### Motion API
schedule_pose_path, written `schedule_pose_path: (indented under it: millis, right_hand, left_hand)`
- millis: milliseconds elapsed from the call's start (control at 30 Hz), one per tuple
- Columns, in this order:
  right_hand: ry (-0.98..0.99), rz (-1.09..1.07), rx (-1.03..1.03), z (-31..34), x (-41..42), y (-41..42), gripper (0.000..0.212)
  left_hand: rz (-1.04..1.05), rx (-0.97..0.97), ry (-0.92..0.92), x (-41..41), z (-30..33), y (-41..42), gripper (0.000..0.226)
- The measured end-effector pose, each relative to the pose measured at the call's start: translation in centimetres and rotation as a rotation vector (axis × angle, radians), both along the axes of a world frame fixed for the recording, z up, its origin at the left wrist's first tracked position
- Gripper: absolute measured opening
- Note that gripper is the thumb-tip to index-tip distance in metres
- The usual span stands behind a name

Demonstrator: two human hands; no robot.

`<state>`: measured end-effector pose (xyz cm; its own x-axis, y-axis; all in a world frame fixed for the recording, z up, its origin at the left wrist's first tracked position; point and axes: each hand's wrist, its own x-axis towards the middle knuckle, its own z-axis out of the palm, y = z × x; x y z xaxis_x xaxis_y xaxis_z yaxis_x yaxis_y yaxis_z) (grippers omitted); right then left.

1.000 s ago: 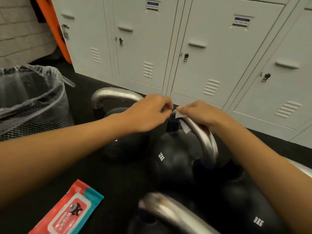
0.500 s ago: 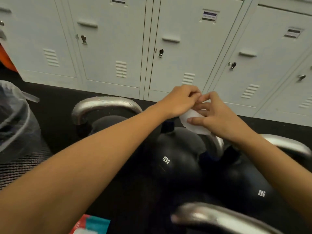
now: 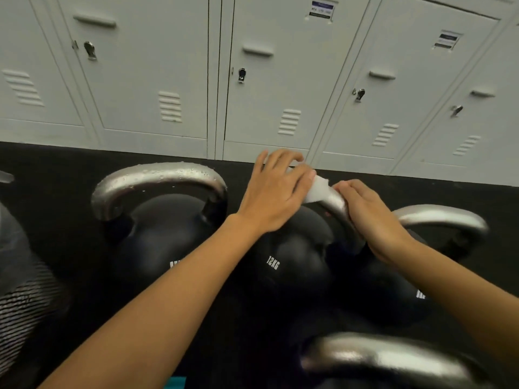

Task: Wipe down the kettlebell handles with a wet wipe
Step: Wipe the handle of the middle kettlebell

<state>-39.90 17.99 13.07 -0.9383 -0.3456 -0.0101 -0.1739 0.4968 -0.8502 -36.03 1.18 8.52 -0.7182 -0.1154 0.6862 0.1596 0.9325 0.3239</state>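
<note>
Several black kettlebells with steel handles stand on the dark floor. The middle kettlebell is marked 12KG. My left hand lies over the top of its handle, fingers curled down onto a white wet wipe that it holds against the steel. My right hand grips the same handle lower on its right side, just beside the wipe. The left kettlebell's handle glistens with droplets. Another handle shows at the right and one more at the front.
A row of grey lockers stands close behind the kettlebells. A mesh bin with a plastic liner is at the left edge. A teal corner of the wipe pack peeks in at the bottom.
Both hands pinched the wipe together above the handle before. Now my left hand holds it on the handle's top, and my right hand has dropped onto the handle's right side. The view shifted right.
</note>
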Motion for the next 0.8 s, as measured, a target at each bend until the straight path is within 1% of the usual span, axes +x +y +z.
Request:
schedule_pose_path:
  millis: [67, 100, 200, 233, 300, 333, 367, 400, 433, 500, 567, 633, 700, 733, 800]
  right_hand:
    - [0.064, 0.018, 0.020, -0.3, 0.3, -0.3, 0.031]
    - [0.067, 0.025, 0.016, -0.5, 0.3, -0.4, 0.035]
    - [0.045, 0.058, 0.020, -0.2, 0.5, -0.4, 0.044]
    - [0.041, 0.065, 0.023, -0.2, 0.5, -0.3, 0.046]
    - [0.039, 0.072, 0.022, -0.2, 0.4, -0.2, 0.047]
    - [0.036, 0.077, 0.021, -0.2, 0.3, -0.1, 0.047]
    - [0.027, 0.085, 0.018, -0.2, 0.3, -0.1, 0.046]
    - [0.016, 0.095, 0.013, -0.3, 0.2, -0.1, 0.046]
    - [0.006, 0.103, 0.013, -0.3, 0.1, -0.1, 0.046]
    - [-0.011, 0.106, 0.019, -0.3, 0.0, 0.0, 0.045]
    - [-0.012, 0.112, 0.037, -0.4, -0.2, 0.0, 0.047]
    - [-0.007, 0.119, 0.046, -0.4, -0.2, 0.1, 0.049]
    - [-0.022, 0.130, 0.036, -0.4, -0.2, 0.1, 0.048]
    - [-0.034, 0.133, 0.026, -0.4, -0.2, 0.1, 0.048]
    - [-0.076, 0.138, 0.007, -0.2, -0.3, 0.3, 0.046]
  left_hand:
    - [0.075, 0.060, 0.039, -0.3, -0.1, -0.9, 0.041]
    - [0.076, 0.101, 0.030, -0.3, 0.0, -1.0, 0.044]
    - [-0.100, 0.215, -0.073, 0.1, 0.5, 0.1, 0.048]
    - [-0.147, 0.184, -0.077, 0.3, 0.6, 0.7, 0.047]
    - [-0.171, 0.047, -0.017, 0.6, 0.5, 1.4, 0.045]
    - [-0.175, 0.014, 0.018, 0.5, 0.4, 1.4, 0.043]
    - [-0.180, 0.029, 0.036, 0.4, 0.2, 1.3, 0.041]
    - [-0.190, 0.092, 0.035, 0.3, -0.2, 1.3, 0.040]
    - [-0.197, 0.209, 0.023, 0.2, -0.4, 1.3, 0.040]
    - [-0.185, 0.563, -0.041, -0.1, -0.7, 1.2, 0.038]
    - [-0.144, 0.929, -0.165, -0.4, -0.6, 0.7, 0.035]
    - [-0.096, 1.179, -0.270, -0.5, -1.1, 0.1, 0.038]
    - [-0.030, 1.327, -0.375, -0.3, -2.0, -0.3, 0.050]
    - [0.014, 1.350, -0.438, -0.3, -2.5, -0.4, 0.054]
    - [0.117, 1.303, -0.512, -0.1, -3.0, -0.2, 0.052]
